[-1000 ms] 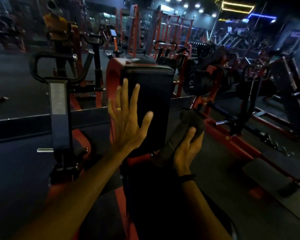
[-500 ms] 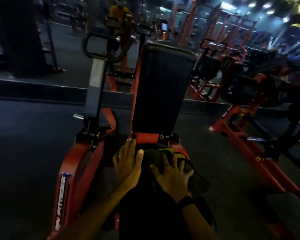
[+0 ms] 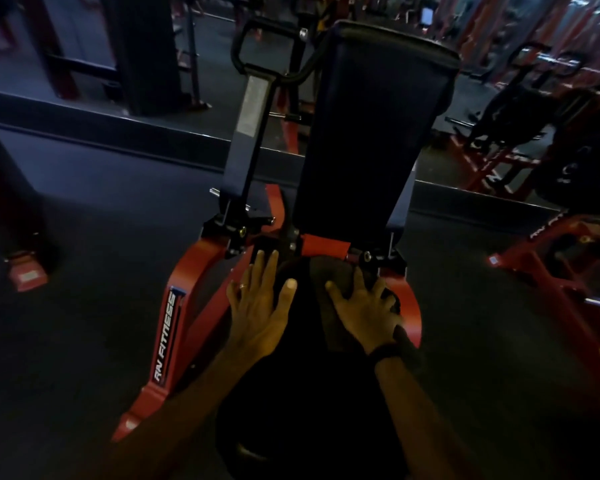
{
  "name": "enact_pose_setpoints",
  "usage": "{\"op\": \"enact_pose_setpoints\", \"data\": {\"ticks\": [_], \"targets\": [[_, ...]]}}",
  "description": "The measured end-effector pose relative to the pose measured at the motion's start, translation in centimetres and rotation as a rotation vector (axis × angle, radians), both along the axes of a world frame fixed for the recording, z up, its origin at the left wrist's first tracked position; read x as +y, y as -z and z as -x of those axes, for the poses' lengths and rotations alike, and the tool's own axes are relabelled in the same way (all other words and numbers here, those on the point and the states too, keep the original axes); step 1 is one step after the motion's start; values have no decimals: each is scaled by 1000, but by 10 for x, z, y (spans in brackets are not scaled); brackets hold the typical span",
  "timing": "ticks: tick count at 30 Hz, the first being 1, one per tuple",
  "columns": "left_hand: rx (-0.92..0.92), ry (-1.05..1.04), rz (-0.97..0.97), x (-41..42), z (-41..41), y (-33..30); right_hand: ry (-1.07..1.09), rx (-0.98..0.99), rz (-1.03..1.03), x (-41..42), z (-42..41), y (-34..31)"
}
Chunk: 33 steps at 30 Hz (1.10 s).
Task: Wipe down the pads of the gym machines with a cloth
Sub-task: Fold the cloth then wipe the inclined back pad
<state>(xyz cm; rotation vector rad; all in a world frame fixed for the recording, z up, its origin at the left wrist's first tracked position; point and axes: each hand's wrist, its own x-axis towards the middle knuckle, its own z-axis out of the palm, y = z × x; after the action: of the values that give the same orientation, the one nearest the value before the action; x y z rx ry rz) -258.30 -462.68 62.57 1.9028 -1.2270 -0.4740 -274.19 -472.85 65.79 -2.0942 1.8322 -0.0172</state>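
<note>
The cloth (image 3: 329,292) lies on the seat pad (image 3: 302,375) near its far edge, just below the upright back pad (image 3: 371,133), and sits under the right hand (image 3: 364,311), whose spread fingers press it flat. The left hand (image 3: 257,306) rests just beside it at the seat pad's left edge, palm down with fingers straight and together, holding nothing. The cloth looks dark, rumpled and partly folded against the black padding; the red frame (image 3: 174,327) flanks the seat

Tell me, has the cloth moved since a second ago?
Yes. The cloth has gone from beside the upright back pad down onto the seat pad, where the right hand presses it flat.
</note>
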Motion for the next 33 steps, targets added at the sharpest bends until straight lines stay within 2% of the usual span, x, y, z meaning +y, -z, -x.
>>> {"op": "enact_pose_setpoints", "data": {"ticks": [7,10,14,17,22,28,33], "targets": [[74,-2,-31,-4,-2,-2,-36,-111,-22,-87,-40,14],[76,-10,-26,1,-3,-2,-96,-39,48,-64,-33,14],[88,-22,7,-2,-2,0,-200,167,132,12,-25,13],[113,-40,23,-2,-1,0,-205,252,140,3,-46,15],[188,-63,50,0,-3,-3,-171,222,82,-58,-114,21],[221,-147,169,6,-4,-6,-290,215,130,29,-82,13],[281,-218,222,9,-4,-4,-309,276,119,-9,-123,13]]}}
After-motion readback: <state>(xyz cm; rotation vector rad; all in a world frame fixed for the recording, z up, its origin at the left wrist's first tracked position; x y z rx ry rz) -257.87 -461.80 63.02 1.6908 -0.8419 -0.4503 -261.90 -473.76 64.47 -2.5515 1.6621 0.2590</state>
